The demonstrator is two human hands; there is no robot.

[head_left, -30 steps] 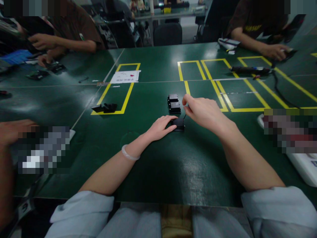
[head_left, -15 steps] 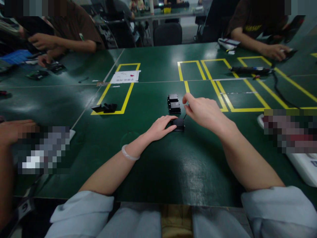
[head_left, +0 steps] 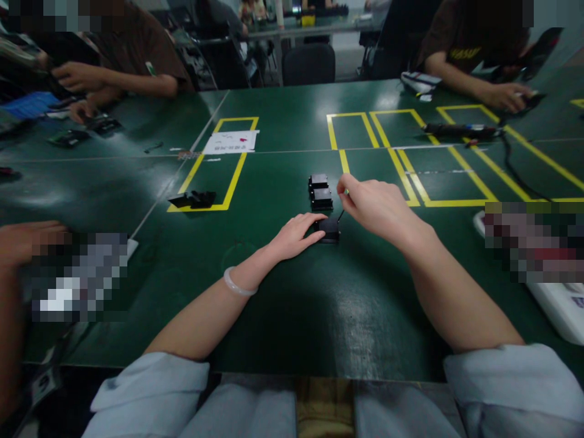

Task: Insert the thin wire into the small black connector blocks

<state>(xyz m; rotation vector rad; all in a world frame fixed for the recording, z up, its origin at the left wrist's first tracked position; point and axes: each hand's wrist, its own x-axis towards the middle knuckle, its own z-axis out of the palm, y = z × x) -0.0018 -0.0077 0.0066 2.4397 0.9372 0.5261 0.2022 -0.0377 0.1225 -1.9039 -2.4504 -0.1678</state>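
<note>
A small black box-like part (head_left: 329,230) lies on the green table in front of me. My left hand (head_left: 296,234) grips it from the left side, thumb and fingers against its edges. Over its right side, my right hand (head_left: 371,204) pinches what looks like a small screwdriver (head_left: 341,215). The thin dark shaft slants down to the part's right edge, and a yellow-green bit of the tool shows between the fingers. Just beyond stand two similar black parts (head_left: 321,193) with greyish tops, one behind the other, touching or nearly so.
Left of my hands lies a black bracket-like piece (head_left: 192,199) inside yellow tape. A paper label (head_left: 231,142) sits farther back. At right are a white device (head_left: 559,310) and a dark cabled tool (head_left: 463,130). Co-workers' hands (head_left: 506,96) are at the far side and left.
The fingers of my right hand have shifted slightly around the screwdriver, and its yellow-green bit now shows. My left hand and the black part stay in place.
</note>
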